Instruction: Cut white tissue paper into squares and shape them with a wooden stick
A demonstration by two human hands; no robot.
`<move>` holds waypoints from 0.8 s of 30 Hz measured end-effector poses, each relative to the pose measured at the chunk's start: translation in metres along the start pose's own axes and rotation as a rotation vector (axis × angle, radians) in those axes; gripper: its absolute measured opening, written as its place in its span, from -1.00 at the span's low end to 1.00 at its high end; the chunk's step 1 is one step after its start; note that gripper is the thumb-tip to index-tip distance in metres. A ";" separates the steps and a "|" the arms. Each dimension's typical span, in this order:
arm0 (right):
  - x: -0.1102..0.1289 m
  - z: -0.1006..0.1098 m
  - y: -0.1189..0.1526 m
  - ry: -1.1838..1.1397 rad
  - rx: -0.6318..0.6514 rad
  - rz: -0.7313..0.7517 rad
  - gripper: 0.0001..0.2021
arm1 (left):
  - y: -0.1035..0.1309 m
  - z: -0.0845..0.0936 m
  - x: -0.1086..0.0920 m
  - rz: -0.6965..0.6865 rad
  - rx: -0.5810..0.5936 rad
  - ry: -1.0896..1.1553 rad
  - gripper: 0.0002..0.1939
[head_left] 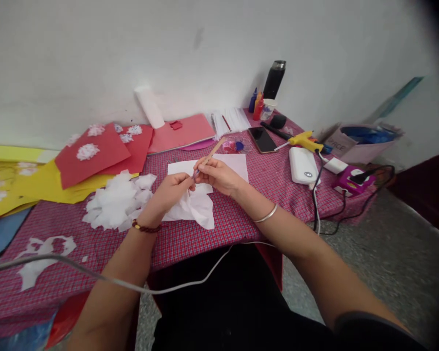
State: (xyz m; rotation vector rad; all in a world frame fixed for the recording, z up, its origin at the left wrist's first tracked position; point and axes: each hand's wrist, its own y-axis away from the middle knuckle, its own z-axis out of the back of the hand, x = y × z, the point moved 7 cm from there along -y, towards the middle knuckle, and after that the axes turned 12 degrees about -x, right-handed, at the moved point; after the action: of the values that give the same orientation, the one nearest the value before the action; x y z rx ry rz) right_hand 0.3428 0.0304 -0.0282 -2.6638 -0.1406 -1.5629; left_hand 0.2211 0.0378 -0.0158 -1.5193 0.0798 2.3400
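My right hand (218, 176) is closed on a pale wooden stick (215, 149), which slants up and away from me. Its lower end, with a bluish-purple tint, is at my fingertips; whether it is a brush I cannot make out. Against that end, my left hand (173, 191) pinches a crumpled sheet of white tissue paper (199, 209), which hangs down over the table edge side. Under both hands lies a flat white sheet (237, 165). Just beyond my right hand is a clear palette (237, 145) with red and blue paint.
Ruffled white paper (113, 202) lies left, near red cards (95, 170) with paper flowers. At right are a phone (263, 140), a yellow glue gun (305, 140), a white power bank (303, 165) and cords. Paint bottles (258, 108) stand behind. A white cable (161, 291) crosses my lap.
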 end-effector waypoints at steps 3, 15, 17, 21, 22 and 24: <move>0.001 -0.001 0.003 0.097 0.037 -0.023 -0.85 | 0.004 -0.007 -0.003 0.009 0.107 -0.045 -0.67; -0.012 -0.030 0.023 0.449 0.103 0.069 -0.75 | 0.005 0.038 -0.018 -0.284 -0.570 -0.194 -0.82; -0.014 -0.032 0.023 0.445 0.054 0.067 -0.72 | 0.008 0.037 -0.020 -0.308 -0.602 -0.219 -0.87; -0.019 -0.034 0.023 0.435 0.034 0.003 -0.70 | 0.009 0.030 -0.022 -0.293 -0.592 -0.183 -0.89; -0.019 -0.033 0.022 0.418 0.025 -0.009 -0.72 | 0.009 0.030 -0.023 -0.296 -0.602 -0.165 -0.89; -0.013 -0.025 0.017 0.370 -0.040 0.004 -0.76 | 0.012 0.037 -0.027 -0.318 -0.666 -0.106 -0.88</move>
State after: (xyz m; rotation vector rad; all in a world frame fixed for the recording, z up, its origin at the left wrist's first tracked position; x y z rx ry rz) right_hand 0.3167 0.0102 -0.0271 -2.3438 -0.0873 -2.0391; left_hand 0.1950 0.0285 0.0224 -1.5143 -0.9790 2.2787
